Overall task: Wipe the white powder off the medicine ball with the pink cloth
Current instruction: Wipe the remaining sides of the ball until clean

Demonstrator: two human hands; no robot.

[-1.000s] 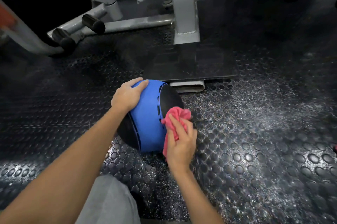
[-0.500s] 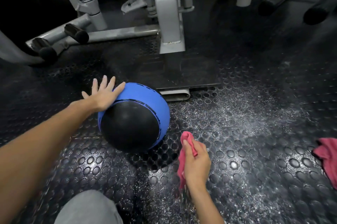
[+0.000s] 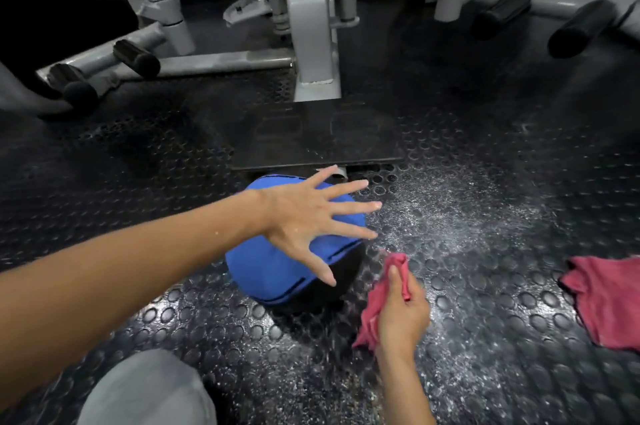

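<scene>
The left hand (image 3: pixel 304 223) spreads flat over the ball (image 3: pixel 263 268) on the floor (image 3: pixel 485 286), perhaps touching; the right hand (image 3: pixel 401 315) grips the pink cloth (image 3: pixel 372 307) just beside it. Likely between wipes; next, cloth onto ball

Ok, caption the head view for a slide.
Left hand spread over the blue-and-black ball, right hand holding the pink cloth beside it.

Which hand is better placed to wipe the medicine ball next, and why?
Right. The right hand grips the pink cloth just beside the medicine ball; the left hand is spread open over the ball, holding no cloth, better suited to steadying it.
</scene>
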